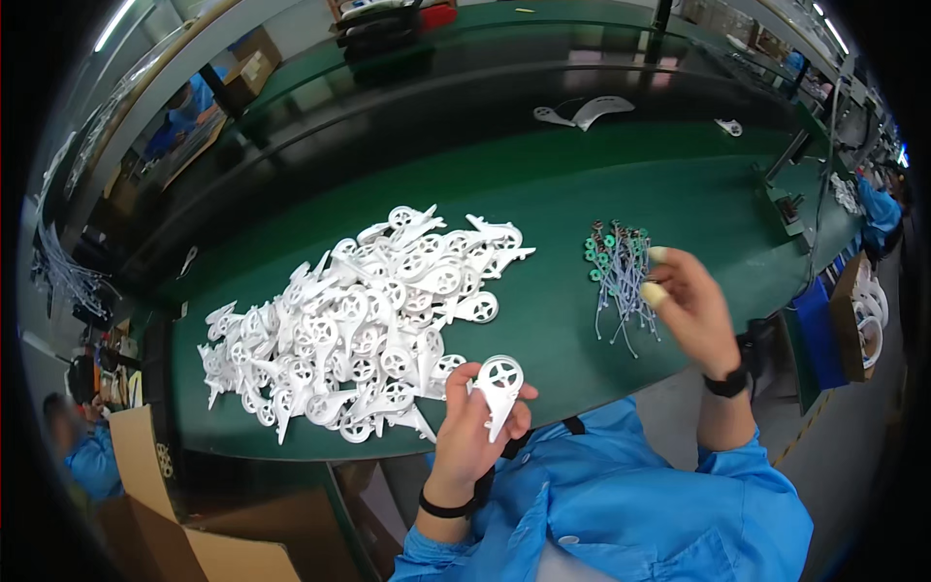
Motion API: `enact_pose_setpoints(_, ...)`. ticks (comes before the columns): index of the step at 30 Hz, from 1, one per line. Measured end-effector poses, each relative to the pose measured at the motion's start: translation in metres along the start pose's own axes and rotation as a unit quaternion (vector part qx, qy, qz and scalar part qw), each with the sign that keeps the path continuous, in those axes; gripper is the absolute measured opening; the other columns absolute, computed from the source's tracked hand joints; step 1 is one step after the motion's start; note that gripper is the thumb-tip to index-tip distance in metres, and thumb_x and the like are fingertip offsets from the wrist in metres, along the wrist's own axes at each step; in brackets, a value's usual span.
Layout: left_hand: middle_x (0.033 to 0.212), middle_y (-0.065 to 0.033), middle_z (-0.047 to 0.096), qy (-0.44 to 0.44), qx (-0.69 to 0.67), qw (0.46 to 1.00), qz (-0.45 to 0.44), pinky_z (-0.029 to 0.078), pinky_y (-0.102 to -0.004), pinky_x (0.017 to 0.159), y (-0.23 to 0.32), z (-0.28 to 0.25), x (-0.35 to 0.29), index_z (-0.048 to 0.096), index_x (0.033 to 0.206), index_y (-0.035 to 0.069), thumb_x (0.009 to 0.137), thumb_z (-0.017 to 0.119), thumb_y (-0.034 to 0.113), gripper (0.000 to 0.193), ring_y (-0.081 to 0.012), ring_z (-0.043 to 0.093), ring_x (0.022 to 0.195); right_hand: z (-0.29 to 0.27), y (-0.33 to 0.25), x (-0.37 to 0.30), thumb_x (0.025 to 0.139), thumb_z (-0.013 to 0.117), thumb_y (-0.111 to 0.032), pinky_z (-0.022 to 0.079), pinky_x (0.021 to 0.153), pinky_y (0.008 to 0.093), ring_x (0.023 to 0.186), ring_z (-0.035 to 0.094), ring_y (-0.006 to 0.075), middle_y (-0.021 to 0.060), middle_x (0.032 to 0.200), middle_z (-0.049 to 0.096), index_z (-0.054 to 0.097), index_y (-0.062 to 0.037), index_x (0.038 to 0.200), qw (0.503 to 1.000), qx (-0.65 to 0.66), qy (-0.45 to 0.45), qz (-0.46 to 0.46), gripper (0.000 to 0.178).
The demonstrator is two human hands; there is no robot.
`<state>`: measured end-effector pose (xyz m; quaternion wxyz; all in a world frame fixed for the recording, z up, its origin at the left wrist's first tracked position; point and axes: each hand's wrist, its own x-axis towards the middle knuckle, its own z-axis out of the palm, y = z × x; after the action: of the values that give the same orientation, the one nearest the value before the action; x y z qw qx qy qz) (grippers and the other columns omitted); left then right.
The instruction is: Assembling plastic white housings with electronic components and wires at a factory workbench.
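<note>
My left hand [467,427] is closed on a white plastic part [500,380], which has a round spoked end and a pointed tail hanging down. Beside that hand, a large heap of similar white plastic parts [335,325] spreads over the green tabletop. My right hand [694,315] is at the right edge of a bunch of thin grey wires [623,286] tipped with small green discs and copper-coloured bits. Pale yellow covers sit on its thumb and index finger, which are apart; nothing shows between them.
The green table [553,349] curves along my front. Two white pieces [592,112] lie at its far side, with a small one [729,127] farther right. An open cardboard box [150,466] stands at lower left. Blue bins [819,325] are at right. Other people in blue work nearby.
</note>
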<state>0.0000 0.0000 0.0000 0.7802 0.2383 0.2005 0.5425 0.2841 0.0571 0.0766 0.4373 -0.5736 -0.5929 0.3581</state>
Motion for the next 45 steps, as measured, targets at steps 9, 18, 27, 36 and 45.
enact_pose_setpoints(9,0.116,-0.0199,0.052,-0.005,0.043,0.999,0.026,0.044,-0.0293,0.065,-0.014,0.004,0.006,0.017,0.136,0.022,0.103,0.039,0.021,0.04,-0.0168,0.053,0.075,0.042,-0.017,-0.046,0.083,0.062,0.011,0.058,0.074,0.0332,0.086,0.069,0.0256,0.022,0.103,0.062,0.06,0.005,0.107,0.947,0.209,-0.054,-0.237,0.026)
enact_pose_setpoints(18,0.12,-0.0132,0.054,-0.014,-0.035,0.999,-0.027,0.044,-0.0305,0.067,-0.015,0.012,0.002,0.017,0.15,0.015,0.1,0.048,0.027,0.06,-0.0187,0.054,0.078,0.059,0.005,-0.04,0.082,0.064,0.009,0.058,0.073,0.0309,0.083,0.07,0.0228,0.0192,0.102,0.065,0.061,0.0031,0.105,0.948,0.153,-0.022,-0.28,0.024)
enact_pose_setpoints(27,0.116,-0.0104,0.053,-0.002,0.09,0.996,0.01,0.044,-0.0264,0.068,-0.023,0.019,0.004,0.014,0.15,0.009,0.1,0.048,0.029,0.064,-0.0147,0.054,0.082,0.072,0.004,-0.044,0.08,0.065,0.008,0.053,0.076,0.0353,0.089,0.067,0.0298,0.0139,0.103,0.067,0.062,-0.0016,0.106,0.956,0.07,-0.076,-0.273,0.028)
enact_pose_setpoints(36,0.112,-0.0053,0.05,0.0,0.258,0.966,0.03,0.045,-0.0218,0.072,-0.03,0.041,0.001,0.013,0.15,0.005,0.101,0.047,0.025,0.063,-0.0079,0.049,0.085,0.096,0.015,-0.045,0.074,0.062,0.013,0.051,0.072,0.0329,0.084,0.062,0.0263,0.0113,0.101,0.065,0.064,-0.0009,0.1,0.957,0.055,-0.071,-0.274,0.029)
enact_pose_setpoints(45,0.094,-0.0055,0.053,0.005,0.29,0.957,0.027,0.042,-0.0201,0.061,-0.033,0.042,0.003,0.015,0.149,0.001,0.103,0.04,0.032,0.061,-0.0077,0.049,0.072,0.097,0.016,-0.046,0.075,0.06,0.015,0.052,0.066,0.0308,0.081,0.062,0.0238,0.012,0.097,0.063,0.065,0.0006,0.098,0.957,0.082,-0.034,-0.276,0.027)
